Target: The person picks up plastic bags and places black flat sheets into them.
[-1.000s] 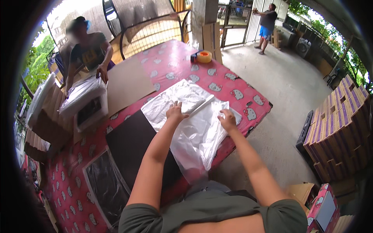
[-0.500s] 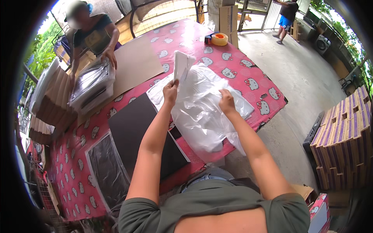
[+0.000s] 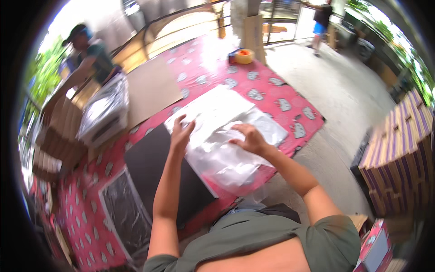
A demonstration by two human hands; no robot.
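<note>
White plastic bags or sheeting (image 3: 222, 156) lie crumpled in a loose pile in front of me, with smoother white pieces at the far side. My left hand (image 3: 182, 134) hovers at the pile's left edge, fingers apart and nothing visible in it. Over the right part of the plastic, my right hand (image 3: 250, 138) is curved with thumb and fingers spread, apparently holding nothing. A large black flat panel (image 3: 158, 158) lies to the left, partly under my left forearm. Beside it is a black sheet in a clear plastic sleeve (image 3: 128, 211).
A pink patterned cloth (image 3: 284, 104) covers the table. Farther off are a tape roll on a dispenser (image 3: 244, 56) and a cardboard sheet (image 3: 152, 90). A co-worker (image 3: 93, 59) stands behind a plastic-wrapped stack (image 3: 105, 111) and folded cartons (image 3: 63, 122). More cartons (image 3: 398, 158) are piled at right.
The white folded piece has left my left hand, which has come down and opened. My right hand has moved left and its fingers have spread. The co-worker now reaches toward the cartons.
</note>
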